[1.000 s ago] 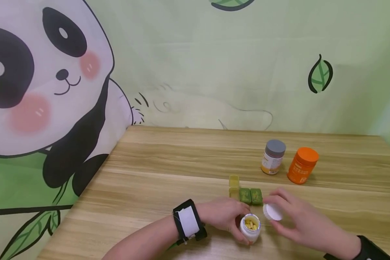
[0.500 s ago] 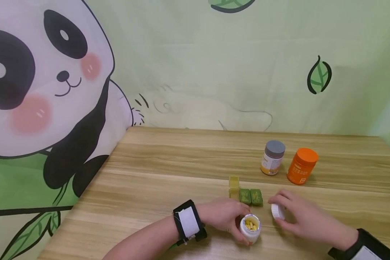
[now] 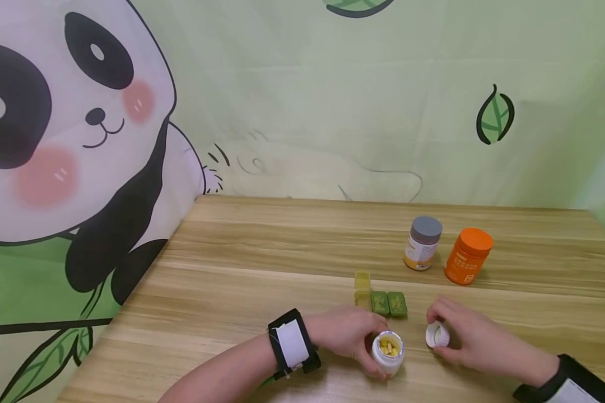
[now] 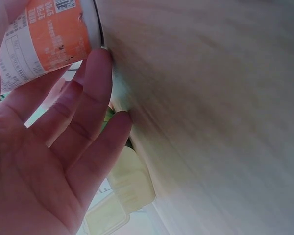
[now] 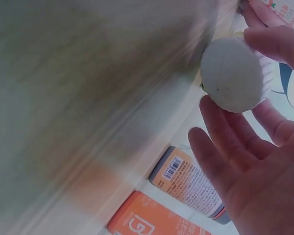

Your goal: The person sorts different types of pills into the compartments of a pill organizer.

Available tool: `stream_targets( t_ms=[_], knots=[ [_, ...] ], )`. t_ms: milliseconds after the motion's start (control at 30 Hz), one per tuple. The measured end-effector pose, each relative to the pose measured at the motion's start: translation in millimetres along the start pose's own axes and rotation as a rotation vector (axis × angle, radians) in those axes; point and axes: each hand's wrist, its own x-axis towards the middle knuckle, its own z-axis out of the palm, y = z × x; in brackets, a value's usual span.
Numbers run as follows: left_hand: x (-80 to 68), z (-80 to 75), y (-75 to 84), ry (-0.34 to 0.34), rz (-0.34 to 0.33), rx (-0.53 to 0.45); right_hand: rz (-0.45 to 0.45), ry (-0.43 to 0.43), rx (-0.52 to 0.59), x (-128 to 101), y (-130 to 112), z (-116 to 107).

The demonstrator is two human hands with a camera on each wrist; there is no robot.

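My left hand (image 3: 352, 336) grips an uncapped white pill bottle (image 3: 389, 352) that stands on the wooden table (image 3: 262, 268), with yellow pills showing in its mouth. In the left wrist view the bottle's orange label (image 4: 44, 36) sits against my fingers (image 4: 90, 105). My right hand (image 3: 471, 338) pinches the bottle's white cap (image 3: 437, 334) just right of the bottle, low over the table. The right wrist view shows the cap (image 5: 233, 75) between thumb and fingers. A small pill organiser (image 3: 380, 299) lies just behind both hands, its yellow cell open and its green cells holding pills.
A grey-capped bottle (image 3: 422, 243) and an orange bottle (image 3: 468, 256) stand further back on the right; the right wrist view shows them too (image 5: 188, 182). A panda-print backdrop (image 3: 70, 140) closes off the left and rear of the table.
My right hand has carried the white cap away from the bottle, down and to the right, turning its hollow side up. The left hand and bottle have stayed put.
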Motion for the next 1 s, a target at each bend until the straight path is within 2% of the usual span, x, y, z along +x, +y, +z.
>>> stream_targets(
  t_ms=[233, 467, 633, 733, 833, 933, 1000],
  knots=[
    [1.3, -2.1, 1.7, -0.002, -0.011, 0.008, 0.019, -0.032, 0.005, -6.6, 9.9, -1.9],
    [0.7, -0.4, 2.3, -0.003, -0.022, 0.000, 0.070, -0.087, -0.087, -9.5, 7.2, -2.0],
    [-10.1, -1.2, 1.2, 0.027, -0.014, -0.099, 0.031, -0.053, -0.147, -5.4, -9.6, 0.3],
    [-23.2, -8.0, -0.5, 0.081, -0.047, -0.159, -0.031, -0.032, -0.111, 0.0, -24.3, 3.8],
    [-36.6, -19.0, -5.5, 0.172, -0.103, -0.155, -0.092, -0.015, -0.051, 5.8, -37.4, 9.5],
    [-43.2, -27.8, -15.1, 0.271, -0.186, -0.091, -0.082, -0.052, 0.036, 11.4, -44.9, 14.1],
    [-42.5, -29.6, -22.4, 0.314, -0.249, -0.051, -0.040, -0.097, 0.117, 14.7, -46.5, 16.8]
  ],
)
